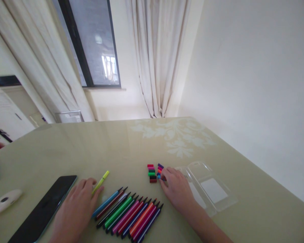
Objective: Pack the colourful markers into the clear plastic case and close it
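Observation:
My left hand (78, 202) is closed around the lower part of a yellow marker (101, 180), which points up and to the right with its cap on. Two short columns of loose marker caps (151, 174) lie near the middle of the table. My right hand (176, 185) reaches over the right-hand column, its thumb and fingers pinched at a light blue cap (158, 176). Between my hands several uncapped markers (128, 214) lie side by side in a slanting row, dark tips pointing away from me. Their colours run from blue through green and pink to purple.
A clear plastic case (212, 189) lies open beside my right forearm. On the left are a black phone (44, 209) and a white oval device (5, 201). The pale green table (111, 141) meets a white wall (263, 101) on the right; curtains (159, 54) hang behind it.

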`<state>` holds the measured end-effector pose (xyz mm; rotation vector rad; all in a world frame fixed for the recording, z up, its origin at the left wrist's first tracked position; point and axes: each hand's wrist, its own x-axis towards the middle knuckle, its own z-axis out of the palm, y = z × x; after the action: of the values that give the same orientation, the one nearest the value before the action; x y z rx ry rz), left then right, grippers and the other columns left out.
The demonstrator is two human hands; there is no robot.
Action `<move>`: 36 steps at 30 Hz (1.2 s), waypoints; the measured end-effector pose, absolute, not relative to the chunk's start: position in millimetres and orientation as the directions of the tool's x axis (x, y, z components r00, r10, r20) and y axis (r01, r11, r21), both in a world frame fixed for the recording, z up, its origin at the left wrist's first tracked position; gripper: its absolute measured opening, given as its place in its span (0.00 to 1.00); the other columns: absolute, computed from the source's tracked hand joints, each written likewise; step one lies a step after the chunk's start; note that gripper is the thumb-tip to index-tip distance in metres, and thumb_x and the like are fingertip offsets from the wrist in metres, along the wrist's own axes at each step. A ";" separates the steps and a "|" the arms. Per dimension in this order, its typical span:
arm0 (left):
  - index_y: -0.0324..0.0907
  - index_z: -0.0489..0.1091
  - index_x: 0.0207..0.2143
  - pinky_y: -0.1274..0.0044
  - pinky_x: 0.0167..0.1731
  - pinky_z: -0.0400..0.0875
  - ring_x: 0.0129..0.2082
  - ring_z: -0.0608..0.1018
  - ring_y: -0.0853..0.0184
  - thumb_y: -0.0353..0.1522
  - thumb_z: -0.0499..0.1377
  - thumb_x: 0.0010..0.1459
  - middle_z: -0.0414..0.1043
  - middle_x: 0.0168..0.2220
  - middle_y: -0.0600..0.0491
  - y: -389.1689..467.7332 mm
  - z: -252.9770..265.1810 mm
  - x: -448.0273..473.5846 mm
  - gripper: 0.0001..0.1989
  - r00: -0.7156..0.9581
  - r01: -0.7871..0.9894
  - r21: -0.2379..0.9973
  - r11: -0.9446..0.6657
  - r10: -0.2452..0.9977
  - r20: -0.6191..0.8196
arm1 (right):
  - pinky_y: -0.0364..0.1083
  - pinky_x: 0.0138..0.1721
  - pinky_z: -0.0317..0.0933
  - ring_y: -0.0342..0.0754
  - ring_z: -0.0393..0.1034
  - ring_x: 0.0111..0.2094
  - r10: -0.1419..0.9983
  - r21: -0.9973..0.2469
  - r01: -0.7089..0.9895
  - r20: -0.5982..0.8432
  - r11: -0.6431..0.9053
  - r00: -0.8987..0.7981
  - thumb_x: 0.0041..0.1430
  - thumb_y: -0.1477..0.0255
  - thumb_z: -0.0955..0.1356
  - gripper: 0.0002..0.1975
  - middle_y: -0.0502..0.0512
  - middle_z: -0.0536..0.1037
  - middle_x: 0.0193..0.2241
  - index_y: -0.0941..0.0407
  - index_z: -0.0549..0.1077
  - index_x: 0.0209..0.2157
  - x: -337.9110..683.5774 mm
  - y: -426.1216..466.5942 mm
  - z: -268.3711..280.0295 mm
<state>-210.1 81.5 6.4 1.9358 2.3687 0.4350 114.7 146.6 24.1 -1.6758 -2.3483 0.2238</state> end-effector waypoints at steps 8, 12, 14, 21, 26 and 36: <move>0.47 0.68 0.41 0.72 0.38 0.74 0.38 0.80 0.61 0.44 0.45 0.69 0.76 0.38 0.51 86.0 -0.7 -185.7 0.16 0.003 0.924 0.369 -0.099 0.968 0.251 | 0.49 0.47 0.62 0.53 0.71 0.44 0.894 -0.445 0.775 0.235 0.448 -0.382 0.66 0.68 0.69 0.08 0.56 0.77 0.42 0.53 0.75 0.45 109.5 138.7 29.6; 0.50 0.70 0.43 0.77 0.37 0.75 0.36 0.81 0.66 0.40 0.47 0.70 0.78 0.37 0.54 76.1 -3.4 -150.7 0.13 0.264 0.852 0.333 -0.405 0.880 0.394 | 0.45 0.48 0.64 0.49 0.72 0.46 0.760 -0.567 0.535 0.293 0.627 -0.581 0.67 0.63 0.68 0.18 0.54 0.78 0.44 0.50 0.71 0.56 96.2 118.8 35.0; 0.50 0.71 0.46 0.77 0.41 0.75 0.40 0.81 0.65 0.36 0.47 0.70 0.79 0.41 0.53 70.9 -5.7 -139.2 0.13 0.322 0.847 0.256 -0.467 0.832 0.451 | 0.43 0.46 0.64 0.47 0.72 0.42 0.709 -0.563 0.480 0.305 0.673 -0.636 0.71 0.65 0.64 0.12 0.53 0.79 0.39 0.50 0.75 0.50 91.7 112.7 35.4; 0.50 0.72 0.41 0.77 0.30 0.74 0.31 0.81 0.65 0.32 0.48 0.68 0.79 0.34 0.53 66.4 2.6 -137.7 0.13 0.358 0.862 0.249 -0.441 0.879 0.316 | 0.41 0.42 0.65 0.46 0.74 0.38 0.641 -0.552 0.379 0.424 0.743 -0.640 0.71 0.65 0.64 0.13 0.54 0.81 0.35 0.52 0.79 0.46 101.9 120.6 38.8; 0.49 0.69 0.44 0.75 0.34 0.74 0.34 0.81 0.63 0.41 0.45 0.70 0.79 0.38 0.53 74.6 12.8 -174.0 0.15 0.030 0.918 0.371 -0.142 0.956 0.291 | 0.44 0.44 0.67 0.47 0.75 0.40 0.787 -0.621 0.485 0.445 0.615 -0.428 0.70 0.64 0.65 0.13 0.55 0.82 0.38 0.51 0.81 0.45 127.3 145.0 41.1; 0.45 0.73 0.37 0.67 0.44 0.71 0.41 0.78 0.59 0.46 0.48 0.66 0.76 0.39 0.49 86.3 6.2 -189.2 0.19 -0.053 0.902 0.431 0.002 0.993 0.105 | 0.44 0.45 0.63 0.47 0.72 0.42 0.843 -0.511 0.681 0.197 0.524 -0.500 0.66 0.75 0.66 0.11 0.54 0.76 0.40 0.53 0.80 0.42 112.8 142.8 19.4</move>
<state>-189.2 86.3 6.2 1.9877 2.0459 0.5752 112.8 142.8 19.4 -1.2485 -2.3436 0.5186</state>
